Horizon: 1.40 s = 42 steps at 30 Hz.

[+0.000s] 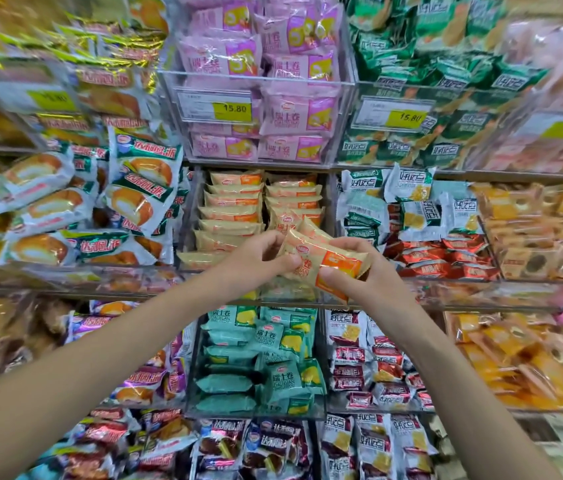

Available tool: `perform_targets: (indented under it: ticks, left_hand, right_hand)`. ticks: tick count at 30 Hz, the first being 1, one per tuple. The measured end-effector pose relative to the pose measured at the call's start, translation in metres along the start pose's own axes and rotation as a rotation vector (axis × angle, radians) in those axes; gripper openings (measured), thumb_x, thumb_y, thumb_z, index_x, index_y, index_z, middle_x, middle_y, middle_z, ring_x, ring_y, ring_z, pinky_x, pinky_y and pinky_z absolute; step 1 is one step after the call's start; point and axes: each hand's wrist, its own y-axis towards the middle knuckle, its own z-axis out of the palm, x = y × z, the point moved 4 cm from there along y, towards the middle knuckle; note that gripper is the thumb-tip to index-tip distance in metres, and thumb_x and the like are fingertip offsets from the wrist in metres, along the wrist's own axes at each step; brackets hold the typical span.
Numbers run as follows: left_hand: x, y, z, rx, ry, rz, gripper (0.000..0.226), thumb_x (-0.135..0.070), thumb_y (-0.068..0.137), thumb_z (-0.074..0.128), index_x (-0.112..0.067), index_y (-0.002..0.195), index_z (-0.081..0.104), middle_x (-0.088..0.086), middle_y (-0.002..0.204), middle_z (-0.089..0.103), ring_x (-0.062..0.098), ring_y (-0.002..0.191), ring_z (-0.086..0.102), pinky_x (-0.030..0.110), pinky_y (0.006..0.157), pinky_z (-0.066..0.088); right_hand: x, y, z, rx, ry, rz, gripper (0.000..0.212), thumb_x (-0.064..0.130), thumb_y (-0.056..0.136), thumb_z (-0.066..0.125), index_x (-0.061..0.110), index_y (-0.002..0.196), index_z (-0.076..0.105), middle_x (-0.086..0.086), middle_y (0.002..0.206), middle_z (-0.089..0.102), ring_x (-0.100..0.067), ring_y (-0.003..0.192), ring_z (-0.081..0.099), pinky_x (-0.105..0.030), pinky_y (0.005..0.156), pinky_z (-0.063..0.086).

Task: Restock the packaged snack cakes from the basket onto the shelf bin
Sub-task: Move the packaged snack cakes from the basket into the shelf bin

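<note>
A few cream-and-orange packaged snack cakes (321, 259) are held between both hands in front of the middle shelf bin (188, 216). My left hand (259, 261) pinches their left end with thumb and fingers. My right hand (363, 271) grips their right, orange end. The clear bin behind holds two neat rows of the same cream-and-orange cakes (231, 209), stacked on edge. The held packs hover just above the bin's front right part. The basket is out of view.
Clear shelf bins crowd all sides: pink packs (259, 60) above, green packs (422, 64) upper right, teal packs (259, 351) below, pie packs (134, 188) to the left, white and red packs (422, 230) to the right. Yellow price tags (233, 109) hang on the upper bins.
</note>
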Motion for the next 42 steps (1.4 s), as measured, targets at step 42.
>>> perform_targets:
  ticks: [42]
  left_hand:
    - [0.003, 0.117, -0.001, 0.336, 1.236, 0.155, 0.024, -0.034, 0.088, 0.057, -0.020, 0.101, 0.042, 0.001, 0.114, 0.047, 0.019, 0.095, 0.043, 0.033, 0.070, 0.039]
  right_hand:
    - [-0.063, 0.031, -0.007, -0.162, -0.909, -0.311, 0.031, 0.032, 0.089, 0.051, 0.012, 0.110, 0.063, -0.015, 0.128, 0.048, -0.032, 0.122, 0.041, -0.037, 0.097, 0.027]
